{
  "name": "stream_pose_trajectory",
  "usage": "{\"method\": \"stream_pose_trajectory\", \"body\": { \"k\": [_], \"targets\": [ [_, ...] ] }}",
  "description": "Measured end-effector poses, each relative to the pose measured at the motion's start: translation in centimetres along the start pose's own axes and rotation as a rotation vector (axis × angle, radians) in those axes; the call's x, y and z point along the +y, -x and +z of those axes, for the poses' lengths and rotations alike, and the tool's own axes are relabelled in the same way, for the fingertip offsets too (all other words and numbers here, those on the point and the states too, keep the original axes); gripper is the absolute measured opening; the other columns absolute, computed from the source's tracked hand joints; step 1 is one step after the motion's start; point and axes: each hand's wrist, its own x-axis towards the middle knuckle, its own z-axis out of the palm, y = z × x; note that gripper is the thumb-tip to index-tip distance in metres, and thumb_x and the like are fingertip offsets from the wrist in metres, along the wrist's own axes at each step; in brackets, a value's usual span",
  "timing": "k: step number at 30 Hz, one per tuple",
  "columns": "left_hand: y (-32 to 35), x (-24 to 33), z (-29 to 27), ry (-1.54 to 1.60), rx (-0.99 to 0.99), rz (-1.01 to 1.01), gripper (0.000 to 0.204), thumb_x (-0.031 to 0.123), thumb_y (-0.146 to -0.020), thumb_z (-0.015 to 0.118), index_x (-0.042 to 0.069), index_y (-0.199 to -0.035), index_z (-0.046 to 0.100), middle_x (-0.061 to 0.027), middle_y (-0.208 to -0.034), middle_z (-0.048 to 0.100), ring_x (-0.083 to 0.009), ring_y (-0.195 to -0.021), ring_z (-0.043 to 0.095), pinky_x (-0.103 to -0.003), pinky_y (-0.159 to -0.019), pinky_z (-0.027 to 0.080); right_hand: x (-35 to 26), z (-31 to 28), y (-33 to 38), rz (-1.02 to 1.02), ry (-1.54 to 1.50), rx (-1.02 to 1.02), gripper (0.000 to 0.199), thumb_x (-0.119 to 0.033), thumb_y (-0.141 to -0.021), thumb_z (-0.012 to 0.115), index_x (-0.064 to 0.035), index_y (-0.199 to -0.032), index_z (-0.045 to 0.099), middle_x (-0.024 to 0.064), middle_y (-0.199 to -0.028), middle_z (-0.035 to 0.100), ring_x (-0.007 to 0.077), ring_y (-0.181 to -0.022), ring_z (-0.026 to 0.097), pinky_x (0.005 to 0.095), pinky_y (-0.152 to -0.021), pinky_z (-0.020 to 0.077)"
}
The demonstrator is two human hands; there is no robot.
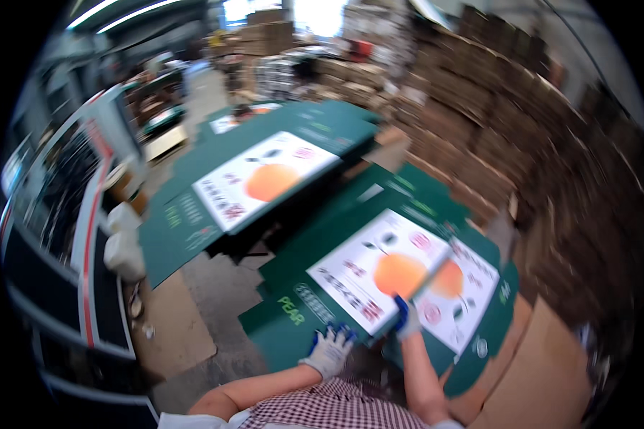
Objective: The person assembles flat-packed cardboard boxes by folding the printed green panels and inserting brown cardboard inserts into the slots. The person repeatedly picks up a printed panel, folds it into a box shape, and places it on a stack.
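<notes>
A green printed cardboard box blank [336, 250], with an orange fruit on a white panel, lies flat before me. My left hand [329, 352], in a white glove with blue fingertips, rests on its near edge with the fingers spread. At the right edge of the white panel, my right hand [408, 319], gloved alike, has its fingers closed over the cardboard edge; its thumb is hidden. Beside and partly beneath that edge shows another green blank [472, 293], its fruit print turned the other way.
Farther left, a stack of similar green blanks [268, 182] rests on a dark support. A machine [86, 236] with a red stripe stands at left, near a white plastic jug [124, 254]. Stacked brown cardboard [479, 136] rises along the right; a plain brown sheet [540, 372] lies near right.
</notes>
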Motion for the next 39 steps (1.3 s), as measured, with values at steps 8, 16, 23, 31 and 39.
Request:
{"method": "stream_pose_trajectory", "body": {
  "k": [8, 16, 23, 31, 39],
  "targets": [
    [-11.6, 0.5, -0.9, -0.127, -0.01, -0.017, 0.064, 0.027, -0.077, 0.051, 0.007, -0.133, 0.026, -0.0178, -0.135, 0.031, -0.0379, -0.119, 0.035, -0.047, -0.093, 0.032, -5.2, -2.8, -3.0, -0.053, 0.284, 0.2, 0.033, -0.015, -0.078, 0.061, -0.0065, -0.108, 0.051, 0.0066, -0.082, 0.059, 0.0155, -0.069, 0.058, 0.03, -0.058, 0.0491],
    [-19.2, 3.2, -2.5, -0.094, -0.046, -0.12, 0.064, 0.031, -0.074, 0.058, 0.009, -0.129, 0.035, -0.0141, -0.133, 0.034, -0.0327, -0.119, 0.036, -0.04, -0.094, 0.034, -9.9, -19.2, 10.8, -0.559, 0.357, 0.693, 0.034, -0.015, -0.075, 0.064, -0.0022, -0.106, 0.055, 0.0059, -0.084, 0.062, 0.0149, -0.07, 0.058, 0.0279, -0.063, 0.0473],
    [-19.6, 6.7, -4.4, 0.087, -0.006, -0.11, 0.058, 0.032, -0.074, 0.06, 0.009, -0.124, 0.043, -0.0139, -0.132, 0.036, -0.029, -0.121, 0.036, -0.035, -0.098, 0.032, -11.4, -37.4, 28.4, -0.405, 0.005, 2.046, 0.042, -0.021, -0.071, 0.069, -0.0036, -0.106, 0.054, 0.0097, -0.092, 0.062, 0.0204, -0.081, 0.058, 0.033, -0.074, 0.0457],
    [-15.9, 13.3, -5.4, 0.244, 0.056, 0.111, 0.049, 0.03, -0.074, 0.061, 0.01, -0.118, 0.05, -0.0129, -0.122, 0.048, -0.0299, -0.109, 0.047, -0.034, -0.093, 0.037, -14.4, -46.1, 32.2, -0.585, -0.608, 1.876, 0.048, -0.028, -0.071, 0.071, 0.0, -0.106, 0.051, 0.0127, -0.098, 0.06, 0.0238, -0.081, 0.057, 0.0367, -0.074, 0.0463],
    [-14.4, 14.4, -6.0, 0.111, -0.06, 0.142, 0.05, 0.035, -0.076, 0.059, 0.011, -0.118, 0.05, -0.0122, -0.122, 0.049, -0.0286, -0.11, 0.047, -0.035, -0.092, 0.038, -10.9, -56.8, 34.4, -0.758, -0.808, 1.853, 0.036, -0.011, -0.072, 0.065, -0.0004, -0.103, 0.051, 0.0094, -0.098, 0.058, 0.0208, -0.085, 0.055, 0.0336, -0.078, 0.0439]
  ]
}}
